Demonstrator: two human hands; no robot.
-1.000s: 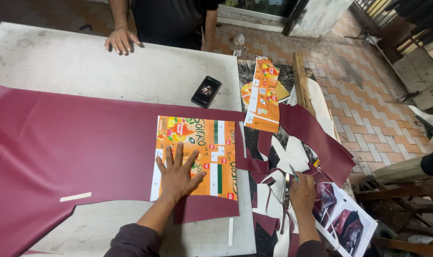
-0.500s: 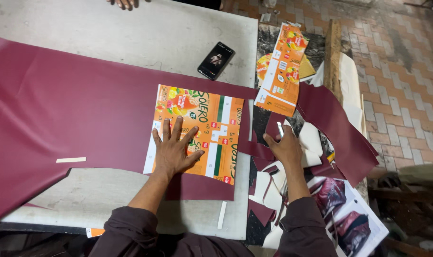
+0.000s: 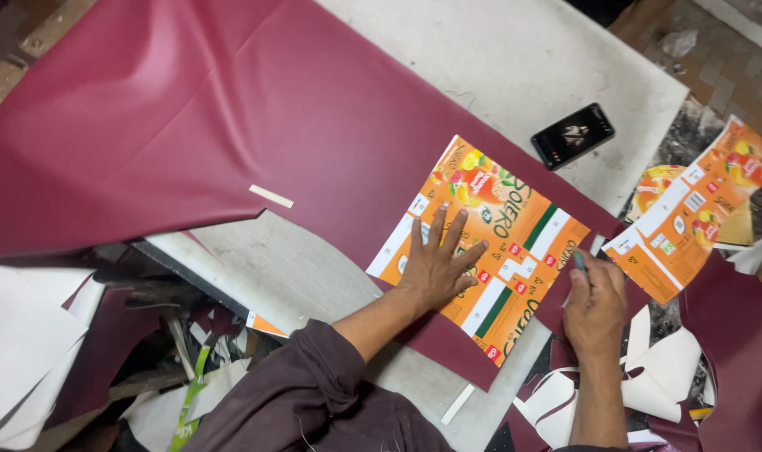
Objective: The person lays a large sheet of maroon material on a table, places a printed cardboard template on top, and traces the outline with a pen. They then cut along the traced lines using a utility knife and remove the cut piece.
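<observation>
We look down from the person's head at a pale worktable (image 3: 532,59) draped with a large sheet of maroon leatherette (image 3: 188,125). The left hand (image 3: 438,266) reaches forward from a dark brownish sleeve (image 3: 314,393), forearm angled up and to the right, palm flat and fingers spread wide on an orange printed cardboard template (image 3: 490,243) that lies tilted on the maroon sheet; the hand grasps nothing, it only presses down. The right hand (image 3: 596,303) comes up from the bottom edge, fingers curled closed around a thin dark marking tool (image 3: 579,261) whose tip meets the template's right edge. We cannot tell exactly what kind of tool it is. A black phone (image 3: 574,135) lies face up on the bare table beyond the template, and more orange printed cards (image 3: 691,218) sit to the right, past the table edge. A small pale strip (image 3: 271,196) rests on the maroon sheet to the left. Compared with half a second ago, the left hand stays planted in the same spot, while the right hand has moved closer to the template's edge, and the view has swung so the template looks more tilted.
</observation>
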